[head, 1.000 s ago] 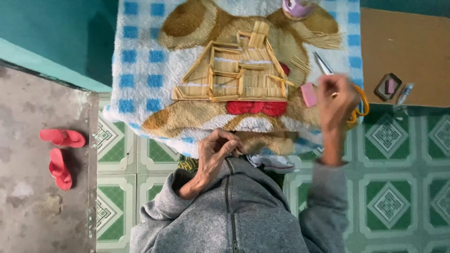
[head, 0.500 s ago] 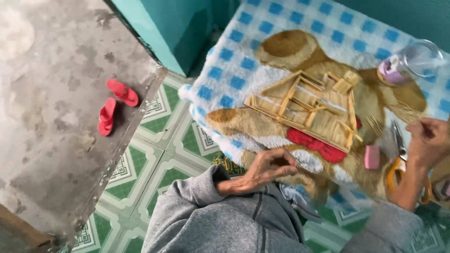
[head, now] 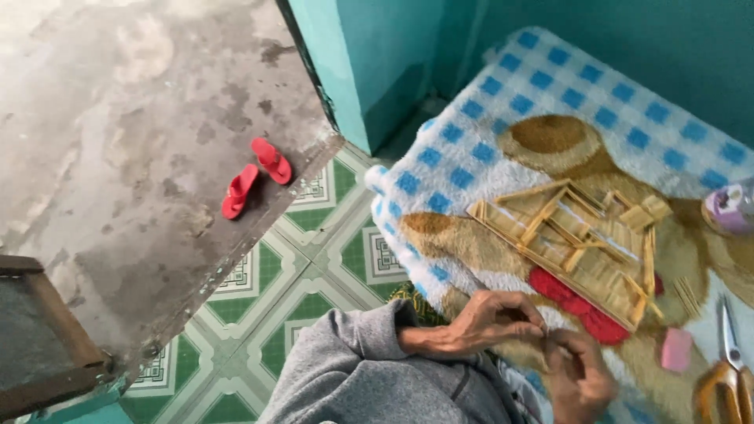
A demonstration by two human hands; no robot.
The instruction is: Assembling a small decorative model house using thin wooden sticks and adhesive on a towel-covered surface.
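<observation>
My left hand (head: 481,322) and my right hand (head: 580,378) meet fingertip to fingertip just in front of my grey sleeve, over the near edge of the blanket. Both pinch what looks like a thin pale stick (head: 543,333), mostly hidden by the fingers. Just beyond them lies a flat model house of wooden sticks (head: 581,239) on a blue-and-white checked blanket (head: 503,118) with a brown bear picture. To the right of my hands sit a pink block (head: 675,349), orange-handled scissors (head: 729,369) and a few loose sticks (head: 688,298).
A clear jar with a purple part (head: 730,208) stands at the blanket's right edge. A pair of red sandals (head: 255,177) lies on the grey concrete at the left. Green patterned tiles (head: 314,259) run between the concrete and the blanket. A teal wall (head: 377,63) stands behind.
My right hand has come back from the scissors side to meet my left hand. The view has swung left, showing more concrete floor.
</observation>
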